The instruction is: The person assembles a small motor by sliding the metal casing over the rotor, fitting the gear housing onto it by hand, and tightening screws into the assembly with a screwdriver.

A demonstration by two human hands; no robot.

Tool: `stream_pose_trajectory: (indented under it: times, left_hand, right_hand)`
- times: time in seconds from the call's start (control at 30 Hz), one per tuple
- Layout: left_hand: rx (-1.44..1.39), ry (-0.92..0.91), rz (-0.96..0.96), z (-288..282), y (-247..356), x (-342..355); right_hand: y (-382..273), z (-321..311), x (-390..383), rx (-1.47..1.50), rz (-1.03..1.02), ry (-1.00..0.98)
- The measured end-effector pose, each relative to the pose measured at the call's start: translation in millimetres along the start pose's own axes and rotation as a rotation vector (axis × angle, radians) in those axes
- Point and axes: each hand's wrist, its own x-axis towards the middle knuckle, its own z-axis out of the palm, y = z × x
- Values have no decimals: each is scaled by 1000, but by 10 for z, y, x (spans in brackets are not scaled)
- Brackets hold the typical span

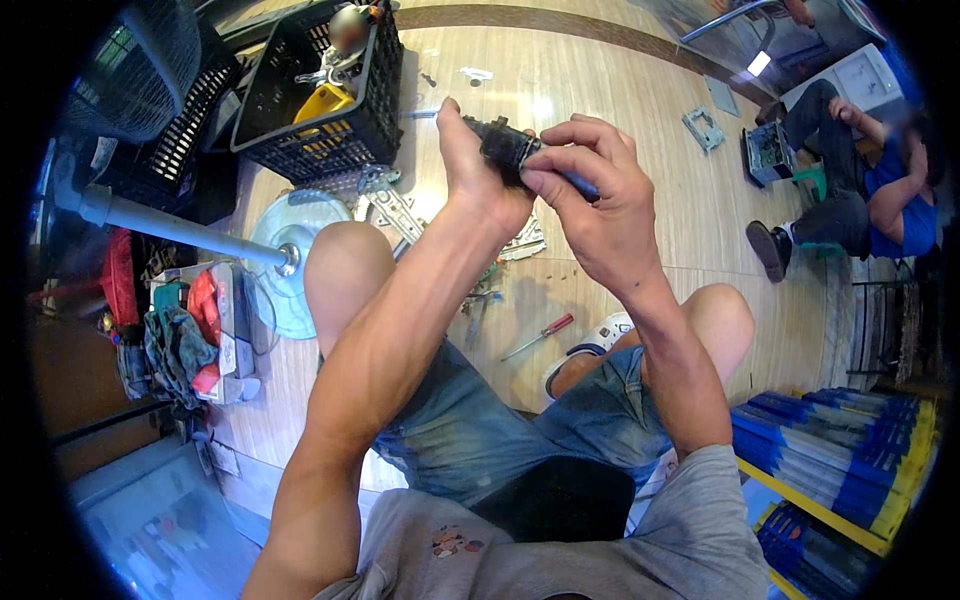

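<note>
A small black mechanical part (505,146) with ridged edges is held up in front of me, above the floor. My left hand (478,172) cups it from the left and below, thumb pointing up and away. On its right side, the thumb and fingers of my right hand (602,195) pinch its edge. A blue piece (580,186) shows beneath my right fingers; its kind is hidden. Below, on the floor between my legs, lies a screwdriver (540,336) with a red handle. Metal brackets (395,210) lie beyond my left forearm.
A black crate (318,135) holds parts at the far left, near a fan stand's round base (300,262). Small bits lie scattered on the floor. At right, a co-worker (900,190) sits beside an opened device (768,155). Blue-and-yellow stacked boxes (840,450) stand at the near right.
</note>
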Motion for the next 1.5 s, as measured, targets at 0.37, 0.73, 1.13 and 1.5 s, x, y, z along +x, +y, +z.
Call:
stream_pose_trajectory:
  times: [0.37, 0.73, 1.13, 1.5]
  left_hand:
    - [-23, 58, 16, 49, 15, -18]
    - [-45, 61, 39, 37, 33, -16]
    - [-13, 51, 50, -23, 8, 13]
    - [-18, 54, 16, 5, 2, 0]
  right_hand:
    - [15, 105, -49, -58, -172, 162]
    - [-7, 125, -50, -99, -217, 165]
    - [27, 112, -50, -128, -229, 170]
    - [37, 70, -45, -163, -278, 140]
